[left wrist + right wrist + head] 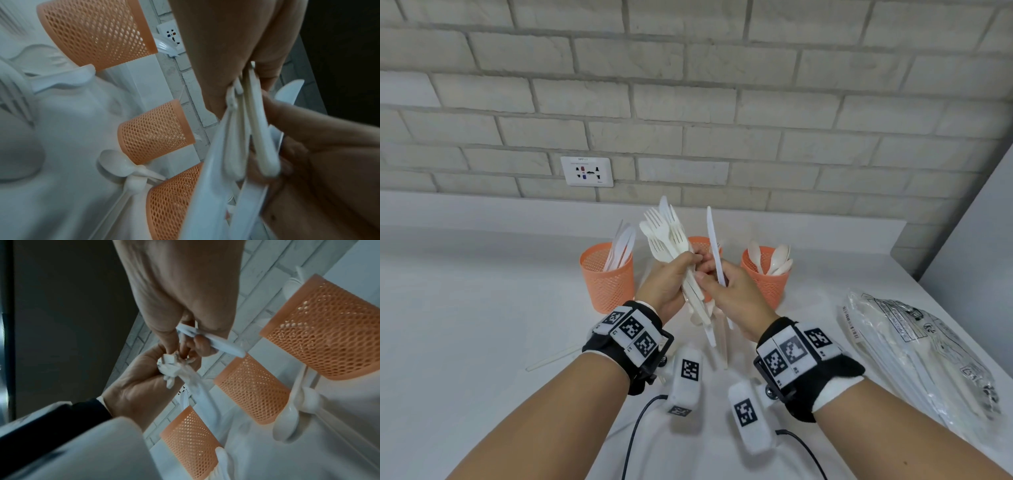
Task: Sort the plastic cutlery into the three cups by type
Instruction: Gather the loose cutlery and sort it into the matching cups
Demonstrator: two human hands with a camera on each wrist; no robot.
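In the head view my left hand (681, 265) grips a fanned bundle of white plastic forks and other cutlery (664, 233), held above the table in front of the cups. Fingers of my right hand (710, 275) touch that bundle while the hand holds one white knife (713, 245) upright. Three orange mesh cups stand in a row: the left cup (607, 277) holds knives, the right cup (768, 277) holds spoons, and the middle cup (702, 241) is mostly hidden behind my hands. The right wrist view shows the knife (211, 339) pinched in my right hand (185, 293), beside the bundle (174, 369).
A clear plastic bag (917, 346) with more cutlery lies at the right on the white counter (465, 325). Loose pieces lie below my hands, one handle (551, 358) sticking out to the left. Loose spoons (117, 162) lie near the cups. A brick wall with a socket (587, 171) stands behind.
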